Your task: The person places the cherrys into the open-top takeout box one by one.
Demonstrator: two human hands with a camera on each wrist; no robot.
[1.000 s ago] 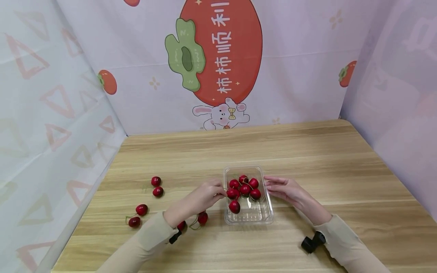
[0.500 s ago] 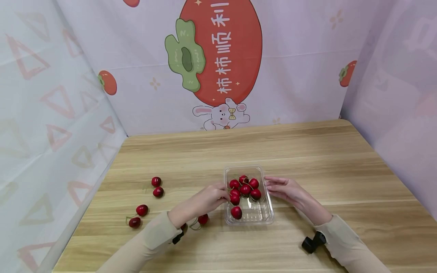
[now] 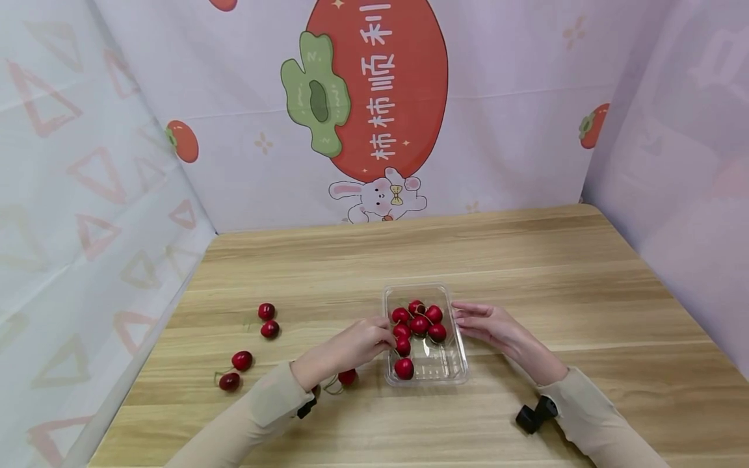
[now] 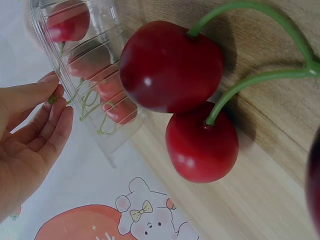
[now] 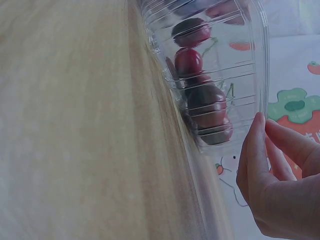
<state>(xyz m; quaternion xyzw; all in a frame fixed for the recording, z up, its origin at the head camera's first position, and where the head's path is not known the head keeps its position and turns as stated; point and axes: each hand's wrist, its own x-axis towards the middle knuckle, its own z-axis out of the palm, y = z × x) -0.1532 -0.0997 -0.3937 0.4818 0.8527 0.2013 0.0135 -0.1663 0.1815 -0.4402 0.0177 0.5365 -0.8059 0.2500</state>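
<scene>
— While loose cherries (image 3: 242, 360) lie at the far left, which step is this?

— Filling the clear box (image 3: 434, 368), I'd judge. Leftmost is that near pair on the table (image 3: 526, 260), then a far pair (image 3: 270, 329). Past the left sleeve (image 3: 269, 396) another cherry (image 3: 348, 377) shows, partly covered.

— And the left hand (image 3: 365, 341)?

— At the box's left rim, thumb and finger pinched on a green stem (image 4: 52, 99). I can't tell which fruit it belongs to, or whether that fruit bears on the floor.

— So what next?

— Probably settle it beside the others, release the stem, then reach left for the loose pairs.

— Inside the box?

— A cluster of cherries (image 3: 419, 325), most toward the far end.

— Right hand (image 3: 497, 328)?

— Fingers nearly straight, tips touching the right rim, likely steadying it.
</scene>
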